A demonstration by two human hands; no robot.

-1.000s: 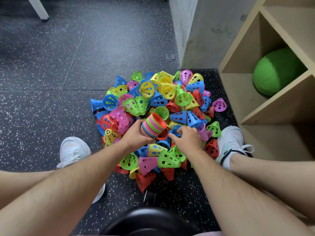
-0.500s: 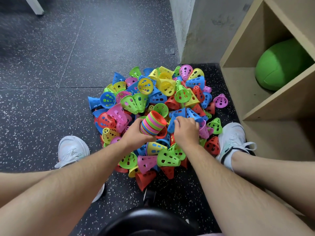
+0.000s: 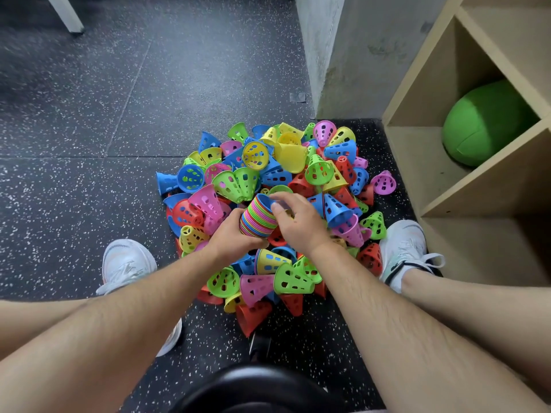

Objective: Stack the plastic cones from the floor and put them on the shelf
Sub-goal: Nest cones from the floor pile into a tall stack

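While left hand (image 3: pixel 232 238) grips stack (image 3: pixel 258 217), right hand (image 3: pixel 298 223) fingers pinch blue cone (image 3: pixel 267 201) at its top

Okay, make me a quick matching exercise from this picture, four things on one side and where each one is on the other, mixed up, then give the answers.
Things:
1. green ball
2. stack of cones
3. lone pink cone
4. white table leg

Places:
A. top left corner
B. in the left hand
C. inside the shelf
D. on the floor at the pile's right edge

Pairs: 1-C, 2-B, 3-D, 4-A
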